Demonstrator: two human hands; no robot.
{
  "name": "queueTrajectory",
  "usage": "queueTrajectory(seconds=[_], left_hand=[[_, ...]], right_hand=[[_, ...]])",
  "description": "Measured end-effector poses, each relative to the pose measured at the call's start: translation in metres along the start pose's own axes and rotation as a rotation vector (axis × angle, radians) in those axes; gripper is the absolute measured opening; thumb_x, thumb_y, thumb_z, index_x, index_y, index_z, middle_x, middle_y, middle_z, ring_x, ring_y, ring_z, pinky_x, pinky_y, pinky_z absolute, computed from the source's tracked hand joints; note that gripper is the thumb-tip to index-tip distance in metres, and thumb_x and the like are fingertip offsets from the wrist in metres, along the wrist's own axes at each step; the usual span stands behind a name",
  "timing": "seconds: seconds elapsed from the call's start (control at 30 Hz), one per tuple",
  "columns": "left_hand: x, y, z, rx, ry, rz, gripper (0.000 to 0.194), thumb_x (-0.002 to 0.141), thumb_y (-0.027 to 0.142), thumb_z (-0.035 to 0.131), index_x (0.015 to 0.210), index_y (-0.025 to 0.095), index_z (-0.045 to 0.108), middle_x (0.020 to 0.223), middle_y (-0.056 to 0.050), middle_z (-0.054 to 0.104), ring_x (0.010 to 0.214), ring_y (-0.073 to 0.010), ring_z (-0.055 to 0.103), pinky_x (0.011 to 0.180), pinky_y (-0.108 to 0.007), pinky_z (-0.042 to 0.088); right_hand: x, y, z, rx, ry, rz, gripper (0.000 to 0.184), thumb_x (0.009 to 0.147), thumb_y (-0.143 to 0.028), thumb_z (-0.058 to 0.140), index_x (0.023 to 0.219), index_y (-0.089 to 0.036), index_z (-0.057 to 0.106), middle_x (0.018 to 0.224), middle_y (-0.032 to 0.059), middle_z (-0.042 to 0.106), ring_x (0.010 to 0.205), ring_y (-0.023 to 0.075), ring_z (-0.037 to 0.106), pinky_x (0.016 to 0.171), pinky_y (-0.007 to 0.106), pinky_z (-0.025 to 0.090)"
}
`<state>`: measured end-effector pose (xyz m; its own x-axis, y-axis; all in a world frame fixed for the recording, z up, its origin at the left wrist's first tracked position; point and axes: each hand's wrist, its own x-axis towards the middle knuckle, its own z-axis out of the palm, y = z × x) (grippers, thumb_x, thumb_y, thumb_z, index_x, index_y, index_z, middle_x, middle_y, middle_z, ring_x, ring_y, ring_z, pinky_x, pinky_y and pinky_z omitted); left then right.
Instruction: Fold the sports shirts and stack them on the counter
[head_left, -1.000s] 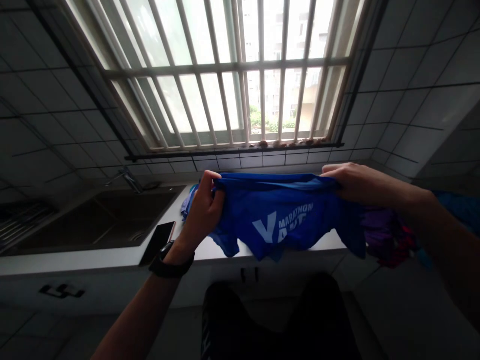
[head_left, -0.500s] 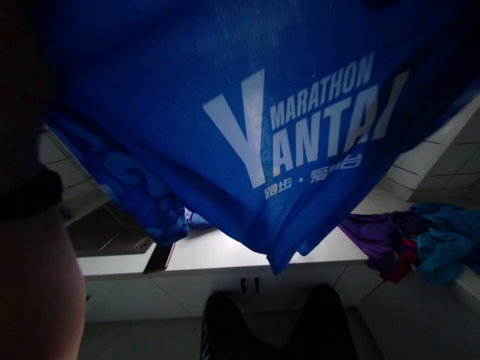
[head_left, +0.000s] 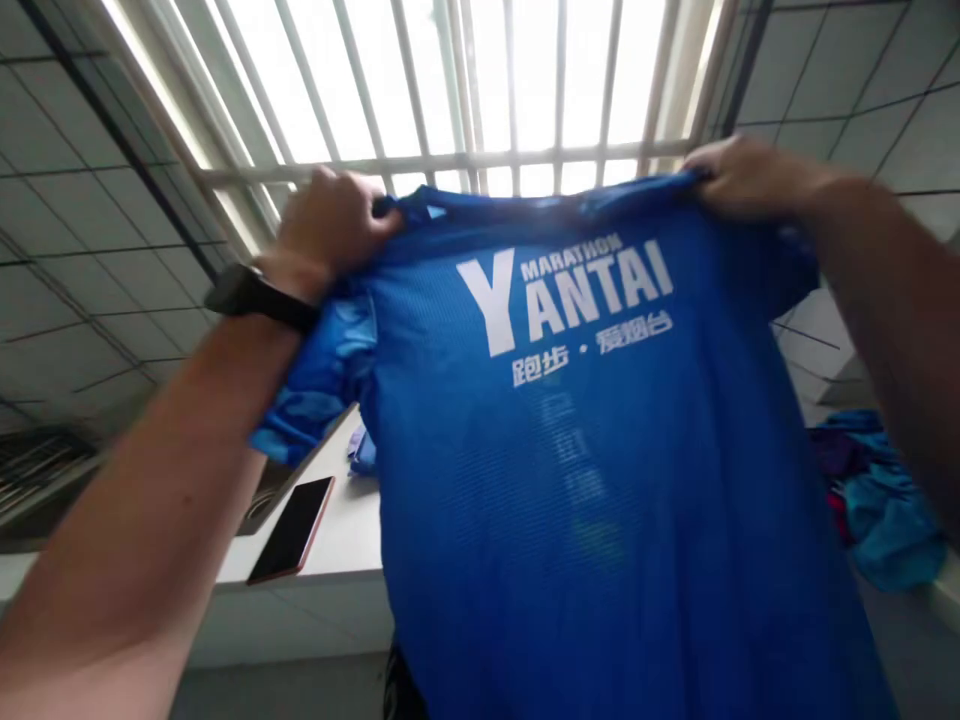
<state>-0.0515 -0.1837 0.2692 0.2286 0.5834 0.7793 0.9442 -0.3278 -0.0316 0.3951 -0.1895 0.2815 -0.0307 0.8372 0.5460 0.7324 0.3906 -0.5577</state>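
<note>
A blue T-shirt (head_left: 480, 450) with white "MARATHON YANTAI" lettering hangs spread out in front of me, its hem running past the bottom of the view. My left hand (head_left: 337, 220), below which a black wristband or watch is worn, is closed on the shirt's left shoulder. At the opposite shoulder, my right hand (head_left: 750, 180) grips the fabric too. Between the hands the collar edge is stretched nearly level. The left sleeve, with a lighter swirl pattern, drapes beside my left forearm.
A dark-screened phone (head_left: 292, 530) lies on the white counter (head_left: 345, 540), near its front edge. Behind it is a folded blue cloth (head_left: 364, 455), partly hidden. Crumpled teal and purple clothes (head_left: 889, 510) lie at the right. A barred window (head_left: 480, 90) is ahead.
The shirt, earlier close and hanging to a point over the counter, is now held farther off, upright and spread by its shoulders. Both hands have come into view, and the view has tilted up toward the window.
</note>
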Motion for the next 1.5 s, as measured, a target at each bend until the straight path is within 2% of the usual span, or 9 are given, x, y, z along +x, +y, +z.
queueTrajectory(seconds=[0.17, 0.27, 0.4, 0.6, 0.9, 1.0, 1.1, 1.3, 1.5], left_hand=[[-0.033, -0.006, 0.11, 0.064, -0.406, -0.144, 0.047, 0.084, 0.055, 0.072, 0.08, 0.009, 0.063, 0.079, -0.004, 0.067, 0.097, -0.0218, 0.066, 0.104, -0.048, 0.049], [-0.048, -0.017, 0.158, 0.013, -0.54, -0.151, 0.048, 0.085, 0.059, 0.066, 0.091, 0.012, 0.063, 0.096, -0.008, 0.073, 0.099, -0.0209, 0.065, 0.098, -0.034, 0.05], [-0.053, -0.03, 0.205, 0.063, -0.636, -0.253, 0.037, 0.089, 0.04, 0.061, 0.114, 0.012, 0.059, 0.113, -0.015, 0.072, 0.102, -0.0252, 0.067, 0.086, -0.029, 0.049], [-0.098, -0.021, 0.252, -0.024, -0.699, -0.178, 0.036, 0.092, 0.017, 0.046, 0.126, 0.008, 0.053, 0.123, -0.021, 0.064, 0.11, -0.026, 0.064, 0.093, -0.032, 0.048], [-0.191, 0.0, 0.262, 0.09, -0.916, -0.102, 0.043, 0.091, 0.028, 0.053, 0.13, 0.009, 0.053, 0.129, -0.023, 0.065, 0.119, -0.0314, 0.063, 0.096, -0.037, 0.048], [-0.194, 0.0, 0.26, 0.113, -0.882, -0.168, 0.049, 0.094, 0.041, 0.05, 0.13, 0.007, 0.054, 0.12, -0.023, 0.07, 0.114, -0.0323, 0.066, 0.092, -0.035, 0.047], [-0.187, 0.0, 0.257, 0.089, -0.887, -0.135, 0.038, 0.094, 0.041, 0.049, 0.108, 0.012, 0.067, 0.112, -0.021, 0.074, 0.108, -0.0328, 0.068, 0.089, -0.035, 0.046], [-0.177, -0.017, 0.249, -0.095, -0.766, -0.027, 0.016, 0.082, 0.025, 0.05, 0.077, 0.019, 0.064, 0.089, -0.012, 0.071, 0.087, -0.0249, 0.065, 0.08, -0.033, 0.044], [-0.184, -0.038, 0.239, -0.603, -1.194, -0.005, 0.019, 0.062, 0.026, 0.06, 0.079, 0.02, 0.054, 0.078, -0.001, 0.062, 0.075, -0.0182, 0.057, 0.069, -0.028, 0.044]], right_hand=[[-0.005, 0.072, 0.103, -0.319, -0.386, 0.212, 0.024, 0.086, -0.013, 0.067, 0.097, 0.007, 0.075, 0.076, 0.0069, 0.073, 0.06, 0.003, 0.051, 0.068, 0.024, 0.039], [-0.007, 0.102, 0.136, -0.42, -0.292, 0.242, 0.023, 0.09, -0.013, 0.067, 0.105, 0.0, 0.076, 0.096, 0.0166, 0.076, 0.074, 0.0106, 0.061, 0.078, 0.029, 0.043], [-0.015, 0.123, 0.17, -0.512, -0.073, 0.266, 0.035, 0.095, -0.027, 0.062, 0.124, -0.01, 0.072, 0.125, 0.0234, 0.069, 0.108, 0.0257, 0.066, 0.091, 0.038, 0.045], [-0.063, 0.161, 0.239, -0.732, -0.401, 0.44, 0.034, 0.09, -0.012, 0.054, 0.117, -0.008, 0.074, 0.117, 0.0273, 0.071, 0.112, 0.0323, 0.069, 0.091, 0.036, 0.051], [-0.123, 0.189, 0.305, -0.67, -0.617, 0.164, 0.07, 0.092, -0.031, 0.058, 0.158, -0.019, 0.037, 0.146, 0.0205, 0.055, 0.13, 0.0339, 0.055, 0.105, 0.045, 0.042], [-0.125, 0.187, 0.313, -0.685, -0.431, -0.032, 0.068, 0.093, -0.034, 0.059, 0.156, -0.017, 0.04, 0.151, 0.021, 0.05, 0.138, 0.0348, 0.046, 0.113, 0.049, 0.032], [-0.125, 0.182, 0.323, -0.608, -0.491, -0.171, 0.043, 0.096, -0.032, 0.056, 0.136, -0.017, 0.062, 0.142, 0.0176, 0.059, 0.133, 0.0308, 0.05, 0.113, 0.042, 0.032], [-0.116, 0.183, 0.323, -0.453, -0.33, 0.086, 0.034, 0.102, -0.029, 0.041, 0.114, -0.015, 0.07, 0.119, 0.0161, 0.071, 0.112, 0.0254, 0.062, 0.096, 0.031, 0.042], [-0.124, 0.214, 0.308, -0.223, -0.572, 0.103, 0.032, 0.091, -0.046, 0.059, 0.092, -0.017, 0.074, 0.1, 0.009, 0.072, 0.092, 0.0229, 0.064, 0.08, 0.028, 0.046]])
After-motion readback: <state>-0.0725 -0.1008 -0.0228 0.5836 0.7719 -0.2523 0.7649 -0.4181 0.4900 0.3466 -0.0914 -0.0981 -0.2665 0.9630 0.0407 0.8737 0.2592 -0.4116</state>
